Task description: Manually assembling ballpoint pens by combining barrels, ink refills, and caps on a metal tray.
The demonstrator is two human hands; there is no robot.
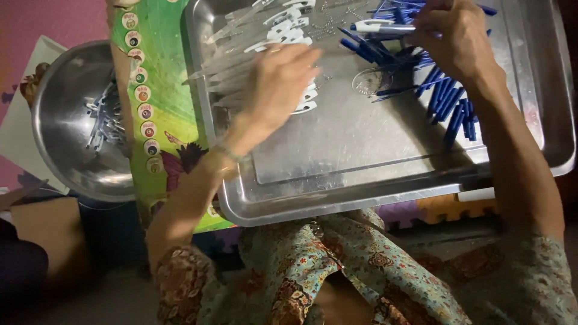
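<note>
Beside the left edge of the tray point(361, 198): a round metal bowl point(60, 138) with a small heap of blue and clear pen parts point(105, 120) inside, and between bowl and tray a green board point(162, 90) with a row of small round coloured pictures down its left side and a dark butterfly picture near its lower end. Under the near edge of the tray: knees in flowery cloth point(313, 271). On the tray, a big shiny metal one with a raised rim: clear pen tubes point(235, 60) with white clips heaped in the far left corner, blue pen pieces point(445, 102) spread along the right side and far edge, bare metal in the middle and near part. Left hand point(277, 84) flat over the clear tubes, fingers stretched out and a bit apart, touching the heap, blurred; cannot tell if anything is pinched under it. Right hand point(457, 36) at the far right part of the tray, fingers closed around a pen point(379, 26) with a white middle and blue end, lying sideways over the blue heap. Some blue pieces hidden under the right wrist and arm.
</note>
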